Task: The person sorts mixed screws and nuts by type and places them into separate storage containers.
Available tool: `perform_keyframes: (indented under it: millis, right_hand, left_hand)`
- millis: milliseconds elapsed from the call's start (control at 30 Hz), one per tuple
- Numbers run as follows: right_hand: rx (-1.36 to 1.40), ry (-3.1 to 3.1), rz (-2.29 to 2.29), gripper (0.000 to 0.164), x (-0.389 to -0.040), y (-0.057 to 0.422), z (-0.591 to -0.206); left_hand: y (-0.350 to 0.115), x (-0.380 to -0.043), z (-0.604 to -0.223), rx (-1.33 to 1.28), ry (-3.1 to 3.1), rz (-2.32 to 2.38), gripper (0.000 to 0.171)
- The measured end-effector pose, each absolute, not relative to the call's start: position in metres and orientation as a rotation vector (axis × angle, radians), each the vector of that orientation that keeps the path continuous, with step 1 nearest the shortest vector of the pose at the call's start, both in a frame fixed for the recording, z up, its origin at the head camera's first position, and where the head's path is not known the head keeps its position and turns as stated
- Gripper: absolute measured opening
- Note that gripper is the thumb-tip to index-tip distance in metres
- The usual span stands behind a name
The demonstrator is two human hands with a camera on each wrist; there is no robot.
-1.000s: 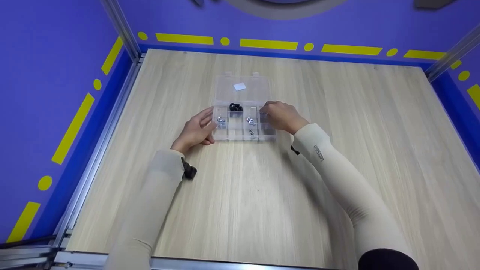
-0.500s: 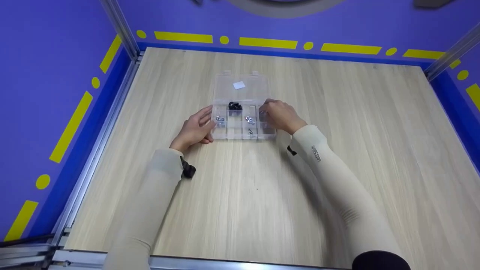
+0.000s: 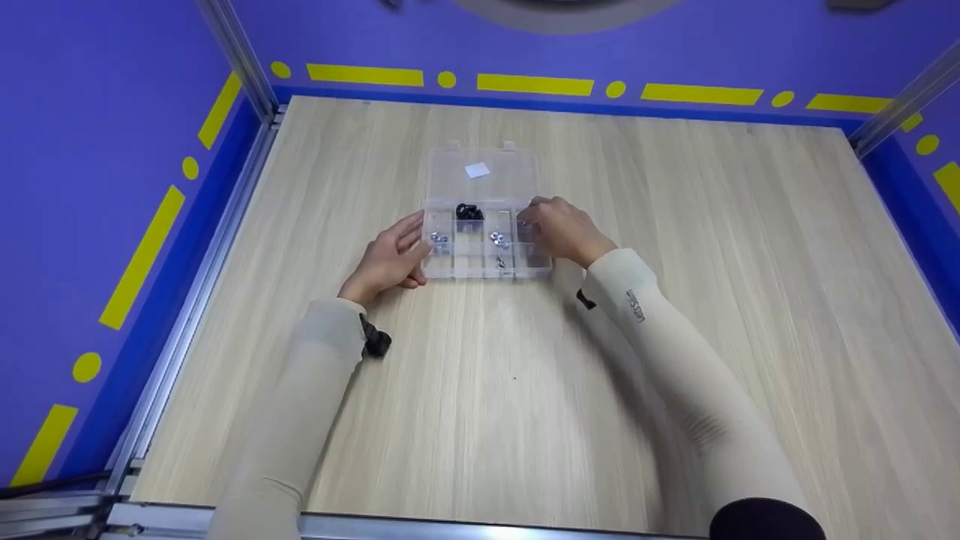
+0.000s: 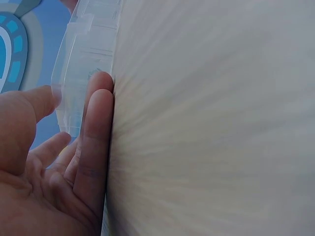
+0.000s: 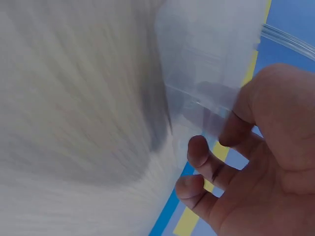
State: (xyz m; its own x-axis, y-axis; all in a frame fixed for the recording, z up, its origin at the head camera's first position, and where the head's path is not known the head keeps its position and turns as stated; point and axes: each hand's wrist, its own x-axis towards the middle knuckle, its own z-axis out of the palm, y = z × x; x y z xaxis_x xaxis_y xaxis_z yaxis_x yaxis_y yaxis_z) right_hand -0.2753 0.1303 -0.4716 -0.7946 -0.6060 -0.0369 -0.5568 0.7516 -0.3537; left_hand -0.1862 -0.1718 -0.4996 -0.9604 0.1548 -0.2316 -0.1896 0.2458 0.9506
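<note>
A clear plastic compartment box (image 3: 470, 264) lies on the table with its lid (image 3: 495, 163) folded back. My left hand (image 3: 386, 259) holds the box's left end, thumb at the rim and fingers along the side near the tabletop. My right hand (image 3: 566, 229) reaches into the right-hand back compartment. Thumb and index finger bend down inside, their tips hidden, so anything between them cannot be made out. In the box are black round-looking parts (image 3: 469, 213), shiny small metal pieces (image 3: 498, 239), similar pieces (image 3: 439, 238) at the left, and small screw-like pieces (image 3: 501, 262) in front.
A small white slip (image 3: 477, 170) lies on the lid. The wooden table (image 3: 465, 420) runs up to blue walls (image 3: 112, 112) with yellow marks at the back and sides. Metal profiles (image 3: 240, 60) frame the corners.
The view has shifted slightly. Both hands keep their places at the box, and the right hand's fingers stay in the back right compartment.
</note>
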Motion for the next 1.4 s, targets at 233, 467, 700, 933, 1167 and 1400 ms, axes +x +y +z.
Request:
perform_keyframes:
  millis: [233, 467, 700, 933, 1167, 1400]
  right_hand:
    - [-1.015, 2.772, -0.592, 0.040, -0.279, 0.145, -0.467]
    - [-1.085, 2.871, -0.684, 0.037, -0.279, 0.171, -0.457]
    - [-0.971, 2.923, -0.642, 0.042, -0.275, 0.209, -0.455]
    - [-0.790, 2.863, -0.621, 0.046, -0.268, 0.245, -0.464]
    - [-0.726, 2.823, -0.600, 0.034, -0.262, 0.266, -0.468]
    - [-0.638, 2.822, -0.563, 0.014, -0.259, 0.279, -0.474]
  left_hand:
    - [-0.171, -0.184, -0.502, -0.044, 2.239, 1.761, 0.065]
    - [-0.171, -0.188, -0.501, -0.039, 2.241, 1.769, 0.066]
    - [-0.172, -0.188, -0.501, -0.034, 2.239, 1.771, 0.065]
    - [-0.172, -0.186, -0.500, -0.026, 2.251, 1.760, 0.065]
    - [-0.173, -0.186, -0.500, -0.027, 2.256, 1.761, 0.065]
    - [-0.172, -0.186, -0.501, -0.009, 2.266, 1.761, 0.065]
